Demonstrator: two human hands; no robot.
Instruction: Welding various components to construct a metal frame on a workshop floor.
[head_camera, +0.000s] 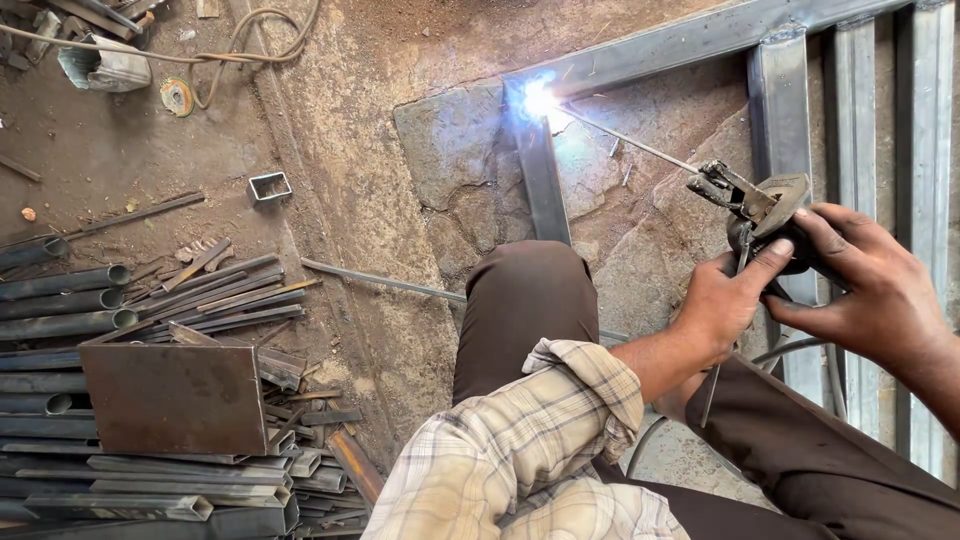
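A checked cloth sleeve (540, 440), soft and creased, lies nearest, rolled above the wrist over brown trousers (520, 310). The left hand (725, 305) is curled shut around the lower part of a welding holder (755, 205), thumb stretched up along it. The right hand (875, 290) is wrapped closed on the same holder from the other side, fingers over its dark, worn handle. From the holder's metal clamp a thin straight welding rod (630, 145) runs up and left, away from both hands, to a bright blue-white spark (538, 98). The spark sits where a short grey steel bar (542, 175) meets a long steel frame (700, 40) of flat, dull square tubing, laid on cracked stone (450, 150) and dirt. Upright frame bars (850, 110) stand just behind the holder. Well to the left lie a heap of rusty pipes and strips (150, 310), a flat rusty plate (175, 398), a small square tube offcut (268, 186) and a hose (250, 40).
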